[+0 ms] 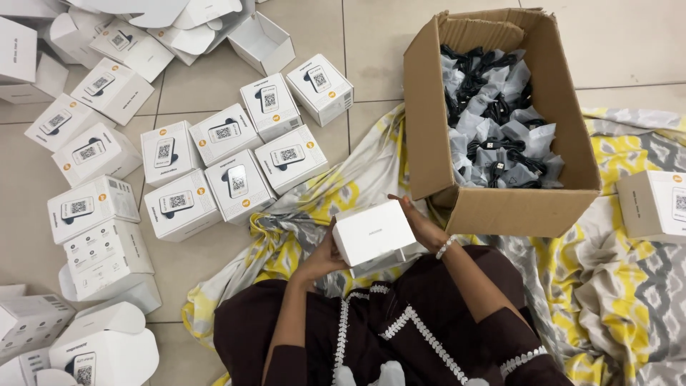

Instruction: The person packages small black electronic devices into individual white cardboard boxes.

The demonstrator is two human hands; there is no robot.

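Single head-worn view, looking steeply down from above the seated person's lap, close to the hands at lower centre, tiled floor (214, 93) filling the upper left, cardboard box (500, 207) upper right, no second view

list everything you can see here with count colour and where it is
small box in hand: one, white, held between both hands above the lap
closed small boxes: about a dozen or more, white with a dark device picture, on the tile floor to the left
open empty boxes: several, white, flaps up, at the top left and bottom left
cardboard box: one, brown, open, on the cloth to the right of the hands
bagged cables: many, black in clear bags, filling the cardboard box
lone small box: one, white, on the cloth at the right edge
cloth: one, yellow, grey and white pattern, spread on the floor
floor: beige tiles
left hand: on the box's left side
right hand: on the box's right side
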